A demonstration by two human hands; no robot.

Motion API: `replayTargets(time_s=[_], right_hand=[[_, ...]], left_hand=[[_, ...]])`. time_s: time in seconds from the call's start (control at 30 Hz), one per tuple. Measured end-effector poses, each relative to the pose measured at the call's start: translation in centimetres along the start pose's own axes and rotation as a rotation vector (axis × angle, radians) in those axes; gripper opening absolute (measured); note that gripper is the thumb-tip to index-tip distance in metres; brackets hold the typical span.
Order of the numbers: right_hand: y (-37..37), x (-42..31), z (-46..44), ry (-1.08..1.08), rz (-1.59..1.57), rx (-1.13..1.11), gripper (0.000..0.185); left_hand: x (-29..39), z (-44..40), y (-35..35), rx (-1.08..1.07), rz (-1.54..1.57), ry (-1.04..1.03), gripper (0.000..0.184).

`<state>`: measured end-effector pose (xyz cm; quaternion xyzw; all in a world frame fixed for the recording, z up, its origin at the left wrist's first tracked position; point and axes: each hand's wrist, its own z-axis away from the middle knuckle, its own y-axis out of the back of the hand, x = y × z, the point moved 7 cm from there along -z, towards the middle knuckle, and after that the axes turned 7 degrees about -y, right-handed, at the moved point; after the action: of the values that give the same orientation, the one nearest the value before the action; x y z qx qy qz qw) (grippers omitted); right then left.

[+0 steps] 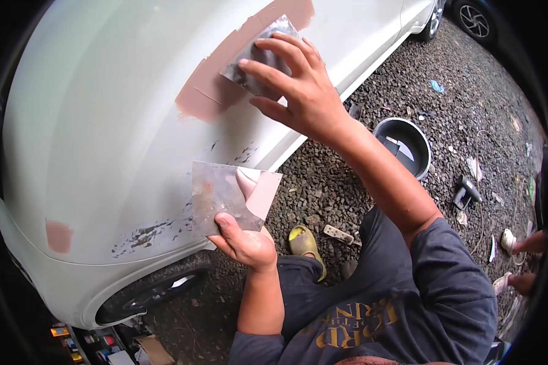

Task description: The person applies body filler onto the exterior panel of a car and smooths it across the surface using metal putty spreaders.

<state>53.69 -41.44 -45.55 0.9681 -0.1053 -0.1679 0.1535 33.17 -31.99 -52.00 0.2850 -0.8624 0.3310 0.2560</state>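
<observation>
My left hand (246, 244) grips a square metal plate (216, 193) by its near edge, thumb on top. Pinkish body filler (265, 194) lies on the plate's right side, with a raised lump near the upper edge. My right hand (298, 85) has its fingers spread over a thin metal spreader (259, 58) and presses it against the white car panel (128, 121). Under and around the spreader runs a broad band of pinkish filler (201, 91). Its lower edge is ragged, and the spreader hides part of it.
A smaller filler patch (59, 236) and dark chipped paint (143, 237) mark the panel near the wheel (152, 289). On the gravel (323, 176) stand a black bucket (428, 149) and a heat-gun-like tool (467, 192). Another person's feet (506, 241) show at right.
</observation>
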Motion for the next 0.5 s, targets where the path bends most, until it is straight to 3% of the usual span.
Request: replayTargets(time_s=[0.33,0.5], right_hand=[[0.1,0.8,-2.8,0.118,0.084,0.060,0.067],[-1.9,3.2,2.0,0.054,0.063,0.008,0.063]], left_hand=[[-0.1,-0.1,0.2,-0.018,0.026,0.002,0.060],[-0.2,-0.1,0.2,-0.020,0.023,0.013,0.058]])
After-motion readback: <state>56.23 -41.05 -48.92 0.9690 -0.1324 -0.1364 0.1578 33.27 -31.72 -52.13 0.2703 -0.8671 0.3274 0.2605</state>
